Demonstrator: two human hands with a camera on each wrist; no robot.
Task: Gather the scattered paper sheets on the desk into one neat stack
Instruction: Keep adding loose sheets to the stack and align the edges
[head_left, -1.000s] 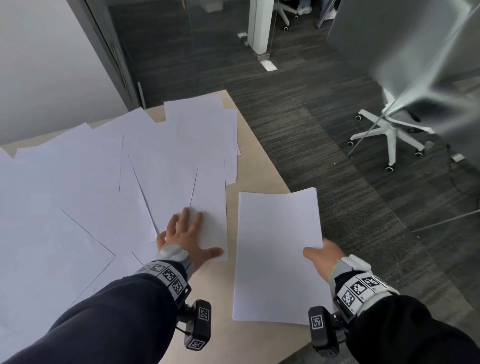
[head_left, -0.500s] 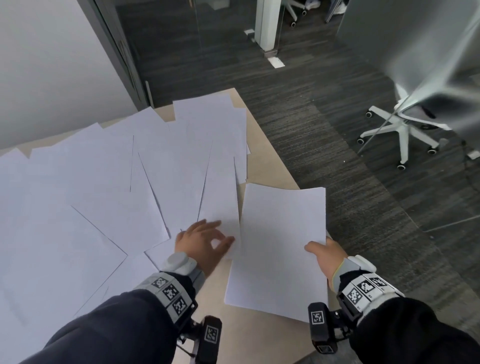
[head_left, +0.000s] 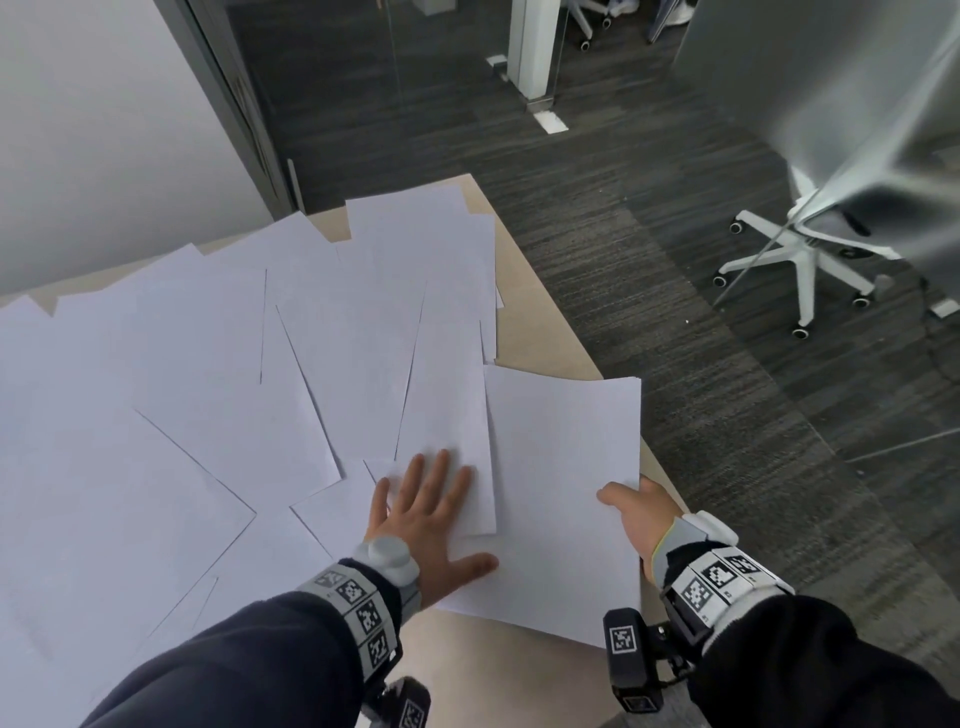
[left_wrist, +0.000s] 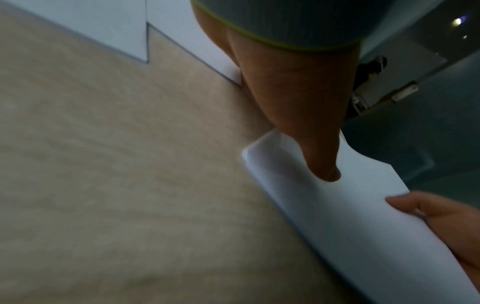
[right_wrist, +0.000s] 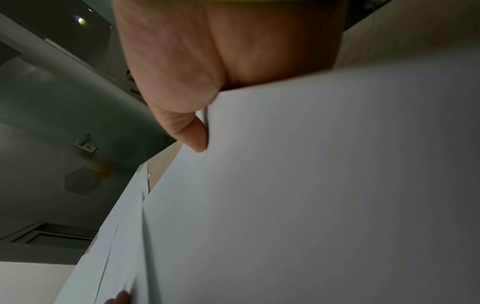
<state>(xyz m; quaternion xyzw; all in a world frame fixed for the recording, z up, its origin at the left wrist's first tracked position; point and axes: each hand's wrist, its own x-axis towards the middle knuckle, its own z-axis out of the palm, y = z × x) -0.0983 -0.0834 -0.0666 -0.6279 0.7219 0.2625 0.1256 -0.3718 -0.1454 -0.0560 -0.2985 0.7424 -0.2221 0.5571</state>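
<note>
The left hand (head_left: 423, 512) lies flat, fingers spread and straight, pressing a single sheet (head_left: 447, 415) near the desk's (head_left: 467, 670) 5 o'clock region; its thumb (left_wrist: 315, 156) extends toward 3 o'clock onto the gathered stack (head_left: 561, 493). The right hand (head_left: 631, 512) pinches the stack's right edge, thumb on top; the right-wrist view shows the thumb (right_wrist: 187, 131) against the paper, while the fingers beneath are hidden. The stack sits at the desk's 4 o'clock corner, its right side overhanging the desk edge and its left margin slightly overlapped by the pressed sheet. The scattered sheets (head_left: 208, 395) overlap one another from 7 o'clock through 12 o'clock, covering most of the desktop. Beyond the desk at 2 o'clock, a white chair base (head_left: 800, 270) stands on the dark carpet (head_left: 649, 260).
</note>
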